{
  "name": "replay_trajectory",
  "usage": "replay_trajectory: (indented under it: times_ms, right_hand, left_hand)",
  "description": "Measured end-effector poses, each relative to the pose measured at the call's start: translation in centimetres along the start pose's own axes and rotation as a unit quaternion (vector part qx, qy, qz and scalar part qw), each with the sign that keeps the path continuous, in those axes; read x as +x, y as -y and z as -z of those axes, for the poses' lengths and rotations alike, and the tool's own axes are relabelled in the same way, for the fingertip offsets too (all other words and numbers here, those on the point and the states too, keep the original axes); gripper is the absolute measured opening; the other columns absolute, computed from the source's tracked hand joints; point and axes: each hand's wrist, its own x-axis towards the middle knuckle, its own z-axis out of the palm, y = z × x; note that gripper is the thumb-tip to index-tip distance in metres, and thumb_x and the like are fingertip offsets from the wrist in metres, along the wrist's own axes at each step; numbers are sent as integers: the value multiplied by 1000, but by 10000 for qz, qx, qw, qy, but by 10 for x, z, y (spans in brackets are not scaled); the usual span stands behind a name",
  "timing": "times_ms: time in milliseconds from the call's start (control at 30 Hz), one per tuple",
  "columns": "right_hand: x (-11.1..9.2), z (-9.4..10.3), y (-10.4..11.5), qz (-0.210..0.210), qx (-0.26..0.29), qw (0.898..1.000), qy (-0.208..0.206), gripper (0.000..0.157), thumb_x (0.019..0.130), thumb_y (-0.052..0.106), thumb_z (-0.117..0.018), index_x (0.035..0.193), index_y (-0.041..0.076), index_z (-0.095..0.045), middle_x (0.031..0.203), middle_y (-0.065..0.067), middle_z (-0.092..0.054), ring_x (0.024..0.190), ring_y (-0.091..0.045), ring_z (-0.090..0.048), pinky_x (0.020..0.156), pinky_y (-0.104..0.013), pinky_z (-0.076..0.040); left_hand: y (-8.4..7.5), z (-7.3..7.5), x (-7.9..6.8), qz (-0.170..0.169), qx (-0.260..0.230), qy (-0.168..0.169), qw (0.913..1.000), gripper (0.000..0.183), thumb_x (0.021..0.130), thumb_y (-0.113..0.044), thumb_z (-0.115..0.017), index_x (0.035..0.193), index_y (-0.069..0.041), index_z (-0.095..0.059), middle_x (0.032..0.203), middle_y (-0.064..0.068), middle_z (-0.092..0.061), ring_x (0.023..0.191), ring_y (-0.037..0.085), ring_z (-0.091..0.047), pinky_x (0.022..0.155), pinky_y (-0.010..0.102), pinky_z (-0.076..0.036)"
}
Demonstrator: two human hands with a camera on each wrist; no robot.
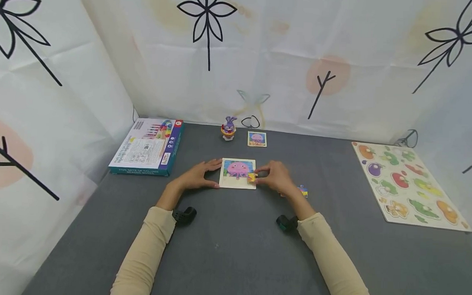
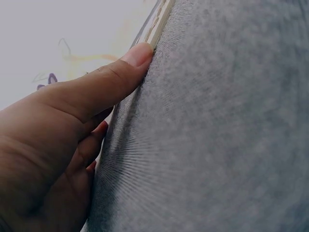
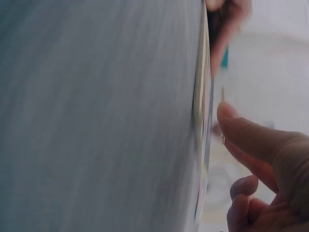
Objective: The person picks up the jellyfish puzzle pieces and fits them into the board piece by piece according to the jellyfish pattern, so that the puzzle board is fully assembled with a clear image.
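A small square puzzle board [image 1: 231,182] with a pink cartoon octopus picture lies in the middle of the table. My left hand [image 1: 199,174] rests beside its left side, with thumb and fingers spread against the edge. In the left wrist view, the thumb of the left hand [image 2: 91,96] touches the board's edge [image 2: 155,36]. Between thumb and finger, my right hand [image 1: 277,177] pinches a yellow puzzle piece [image 1: 252,177] over the board's right part. The right wrist view shows the right hand [image 3: 270,164] holding the thin piece edge-on, apart from the board [image 3: 199,92].
Another colourful puzzle piece [image 1: 303,191] lies by my right wrist, partly hidden. Behind the board stand a purple rabbit figure [image 1: 229,129] and a small picture card [image 1: 257,139]. A boxed game [image 1: 146,146] lies at left, a vegetable puzzle board [image 1: 410,188] at right.
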Motion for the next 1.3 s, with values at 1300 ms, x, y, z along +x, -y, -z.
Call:
replay_trajectory:
  times_ms: [1300]
  right_hand:
    - [10, -6, 13, -154, 101, 9996, 212, 27, 76, 27, -75, 102, 17, -73, 76, -7, -59, 66, -15, -40, 67, -37, -29]
  left_hand:
    - [-4, 4, -3, 208, 15, 87, 9997, 77, 80, -31, -70, 143, -7, -32, 152, 8, -24, 142, 28, -16, 114, 50, -7]
